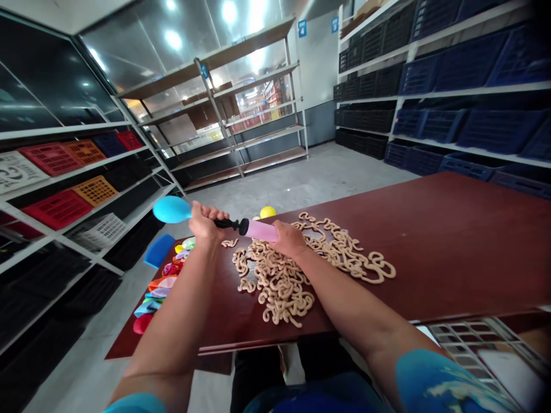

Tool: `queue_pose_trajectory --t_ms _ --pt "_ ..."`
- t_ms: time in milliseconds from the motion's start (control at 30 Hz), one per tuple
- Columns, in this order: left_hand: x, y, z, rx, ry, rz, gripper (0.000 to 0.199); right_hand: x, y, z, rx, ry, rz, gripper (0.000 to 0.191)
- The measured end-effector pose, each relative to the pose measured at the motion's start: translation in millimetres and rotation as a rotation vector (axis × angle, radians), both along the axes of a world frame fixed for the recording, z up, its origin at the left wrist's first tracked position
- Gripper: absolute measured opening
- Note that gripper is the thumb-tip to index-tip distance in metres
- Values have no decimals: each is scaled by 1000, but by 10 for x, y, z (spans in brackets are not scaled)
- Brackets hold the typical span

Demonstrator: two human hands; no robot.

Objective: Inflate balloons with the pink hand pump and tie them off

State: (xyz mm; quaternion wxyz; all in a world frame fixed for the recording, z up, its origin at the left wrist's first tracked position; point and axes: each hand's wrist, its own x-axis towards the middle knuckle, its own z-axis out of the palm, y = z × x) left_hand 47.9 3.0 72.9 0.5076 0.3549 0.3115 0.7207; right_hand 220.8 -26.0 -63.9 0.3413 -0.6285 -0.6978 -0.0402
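Observation:
A balloon pump [259,230] with a pink barrel and a black end slants above the table between my hands. My left hand [205,222] is closed round the black end, where a partly inflated light-blue balloon [171,210] sticks out to the left. The balloon's neck is hidden in my fingers. My right hand [290,238] grips the pink barrel, covering its far end. Below the pump lies a tangled heap of beige, curly long balloons [284,281]. Limp coloured balloons [161,289] are spread along the table's left edge. Behind the pump is a round yellow balloon [267,211].
The dark red table [430,246] extends to the right. A blue stool or chair [158,250] stands by its left edge. Shelves with coloured crates [49,158] line the left, dark blue crates [501,132] the right. A metal rack [258,135] stands behind; a white wire basket [469,344] is lower right.

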Motion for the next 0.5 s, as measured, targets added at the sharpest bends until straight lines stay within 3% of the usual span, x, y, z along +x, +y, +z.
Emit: queue_pose_trajectory --t_ms 167,267,367,500 --pt "-354 -1 488 45 12 51 41 7 43 -44 3 3 14 34" --pt "-495 7 599 62 22 65 40 -8 58 -62 -3 5 17 33" --pt "-453 20 489 65 9 81 39 -13 47 -62 -17 3 5 34" --pt "-139 35 122 40 -10 72 40 6 3 -32 -40 -4 -25 36"
